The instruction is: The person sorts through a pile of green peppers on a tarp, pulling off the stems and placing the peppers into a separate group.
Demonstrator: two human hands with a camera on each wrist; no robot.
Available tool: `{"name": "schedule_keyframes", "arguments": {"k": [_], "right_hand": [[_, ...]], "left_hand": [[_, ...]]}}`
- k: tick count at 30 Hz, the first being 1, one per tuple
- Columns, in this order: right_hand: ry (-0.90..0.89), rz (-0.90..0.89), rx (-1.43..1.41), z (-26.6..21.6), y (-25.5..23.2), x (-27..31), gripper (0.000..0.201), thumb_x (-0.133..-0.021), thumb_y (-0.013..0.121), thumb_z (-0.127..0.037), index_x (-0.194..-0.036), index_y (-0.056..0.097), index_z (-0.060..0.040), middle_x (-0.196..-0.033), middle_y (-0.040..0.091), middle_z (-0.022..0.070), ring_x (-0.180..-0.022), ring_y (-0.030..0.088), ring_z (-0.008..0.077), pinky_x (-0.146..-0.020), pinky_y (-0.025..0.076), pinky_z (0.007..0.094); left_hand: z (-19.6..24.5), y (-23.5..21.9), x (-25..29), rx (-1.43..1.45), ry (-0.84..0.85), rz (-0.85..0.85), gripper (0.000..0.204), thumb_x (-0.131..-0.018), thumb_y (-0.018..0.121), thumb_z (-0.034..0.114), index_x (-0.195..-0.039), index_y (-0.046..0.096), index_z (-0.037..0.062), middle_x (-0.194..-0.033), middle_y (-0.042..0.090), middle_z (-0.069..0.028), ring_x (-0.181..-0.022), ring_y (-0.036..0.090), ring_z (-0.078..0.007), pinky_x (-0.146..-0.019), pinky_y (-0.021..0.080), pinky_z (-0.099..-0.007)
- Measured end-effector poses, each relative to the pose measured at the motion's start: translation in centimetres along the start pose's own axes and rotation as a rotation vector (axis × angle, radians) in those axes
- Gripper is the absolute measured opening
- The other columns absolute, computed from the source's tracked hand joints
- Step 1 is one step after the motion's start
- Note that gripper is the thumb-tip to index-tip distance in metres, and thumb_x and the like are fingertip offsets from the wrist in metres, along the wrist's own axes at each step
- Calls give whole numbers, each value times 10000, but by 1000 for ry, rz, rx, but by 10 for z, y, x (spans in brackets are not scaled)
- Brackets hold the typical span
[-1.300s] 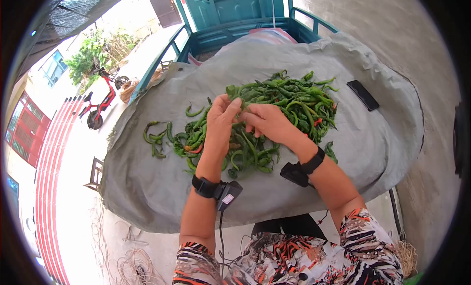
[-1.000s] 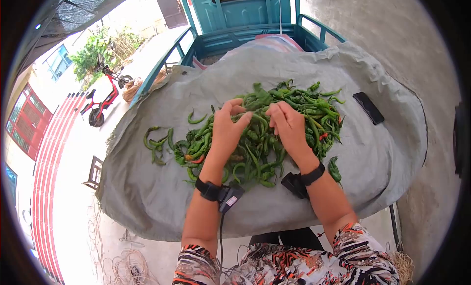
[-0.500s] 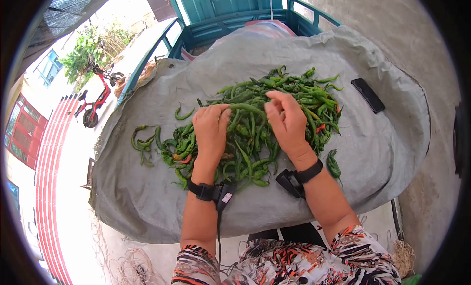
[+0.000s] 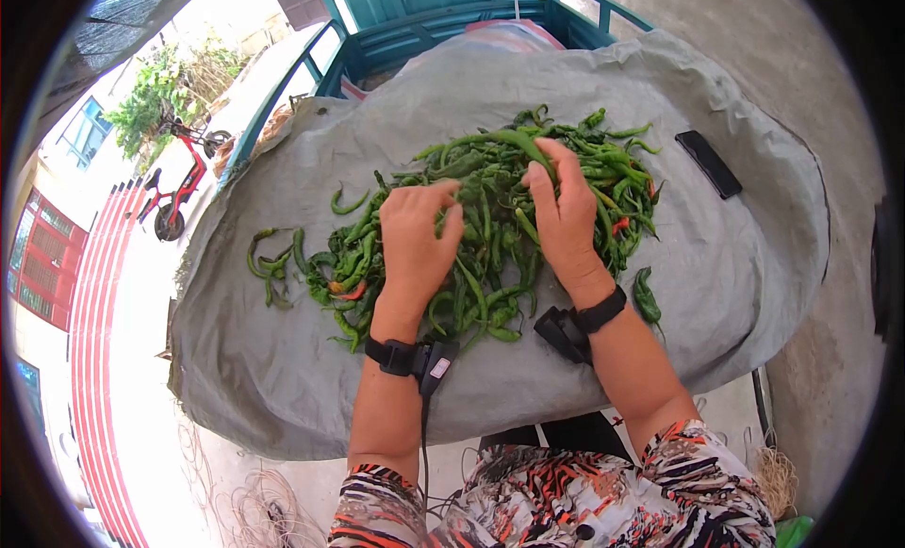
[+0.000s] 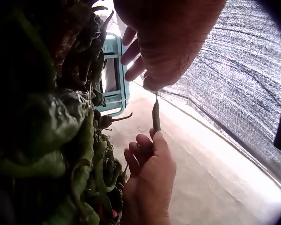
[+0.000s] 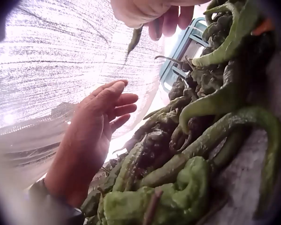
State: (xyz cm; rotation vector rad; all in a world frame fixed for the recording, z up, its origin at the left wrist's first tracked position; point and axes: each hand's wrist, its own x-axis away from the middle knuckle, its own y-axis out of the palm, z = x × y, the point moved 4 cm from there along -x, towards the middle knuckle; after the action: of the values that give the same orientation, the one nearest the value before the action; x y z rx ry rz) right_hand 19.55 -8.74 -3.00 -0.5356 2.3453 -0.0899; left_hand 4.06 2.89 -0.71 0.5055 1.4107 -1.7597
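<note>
A heap of green peppers, a few of them red, lies on a grey cloth. Over its right part the right hand pinches one long green pepper between thumb and fingers; this pepper stands up from the right hand in the left wrist view. The left hand hangs over the heap's left part, thumb apart from loosely bent fingers, nothing in its grasp. In the right wrist view the left hand is relaxed and apart from the pepper.
A black phone lies on the cloth at the right. One dark green pepper is right of the heap, and a small group of peppers is at its left. Behind stands a teal cart frame; a red scooter is farther left.
The left hand has let go of the long pepper's left end. The right hand has moved slightly up with the pepper, which now points up and left. The view has shifted slightly.
</note>
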Motion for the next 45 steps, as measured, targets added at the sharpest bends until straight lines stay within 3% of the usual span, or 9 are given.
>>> {"name": "schedule_keyframes", "arguments": {"k": [1,5,14,26,32,35,38,39,45], "right_hand": [[-100,61,86,0,-1,-3,320,-978,582,-232,-1244,586,-54,-1036,666,132,-968,616,298,-870,464,403],[-238,161,152,2,-3,-5,306,-967,586,-197,-1229,583,-40,-1161,631,133,-1099,544,331,-970,397,437],[-284,149,128,-8,-8,-4,223,-950,590,-143,-1149,641,-55,-1138,658,111,-1069,570,311,-968,402,431],[-285,107,118,-10,-4,-4,164,-902,607,-73,-1044,687,-94,-993,692,50,-985,598,272,-893,421,402],[-307,97,84,-12,-4,-4,160,-890,611,-63,-1028,689,-87,-962,693,53,-951,607,280,-854,447,398],[-311,77,21,-14,-2,-2,154,-880,624,-69,-1018,689,-79,-942,690,61,-906,615,281,-813,470,388],[-277,-18,-48,-18,1,0,166,-864,644,-81,-1025,684,-74,-922,683,73,-860,621,272,-791,485,377],[-258,-60,-68,-18,2,2,175,-858,652,-85,-1030,682,-73,-916,681,76,-845,622,267,-786,488,375],[-85,-196,-306,-22,9,5,279,-863,702,-151,-1132,669,-87,-898,674,78,-761,659,217,-689,513,330]], "left_hand": [[0,6,3,3,37,-86,283,-772,651,50,-1053,684,66,-979,657,-67,-1047,577,-298,-972,407,-438],[9,17,14,-106,81,-317,341,-716,659,68,-1052,695,114,-1186,595,-69,-1198,471,-314,-1079,286,-505],[2,20,16,-189,59,-289,380,-707,657,69,-1080,691,131,-1096,600,-69,-1113,506,-279,-1049,324,-436],[7,17,16,-262,72,-340,356,-706,764,157,-1052,682,179,-953,645,-11,-1046,532,-246,-1127,248,-500],[12,4,5,-124,45,-83,315,-718,763,142,-1024,689,131,-876,657,-21,-968,555,-243,-1050,303,-462],[11,-4,2,-38,4,59,204,-773,756,130,-964,689,103,-838,643,-28,-889,556,-222,-890,403,-406],[-4,1,9,472,-354,167,118,-877,716,137,-975,681,82,-847,633,-16,-816,552,-147,-782,441,-315],[-4,2,10,605,-416,161,145,-959,657,156,-1070,650,64,-882,617,4,-781,531,-79,-703,434,-243],[-6,7,11,796,-454,81,251,-1001,613,191,-1208,572,57,-923,614,9,-802,537,-57,-690,428,-214]]}}
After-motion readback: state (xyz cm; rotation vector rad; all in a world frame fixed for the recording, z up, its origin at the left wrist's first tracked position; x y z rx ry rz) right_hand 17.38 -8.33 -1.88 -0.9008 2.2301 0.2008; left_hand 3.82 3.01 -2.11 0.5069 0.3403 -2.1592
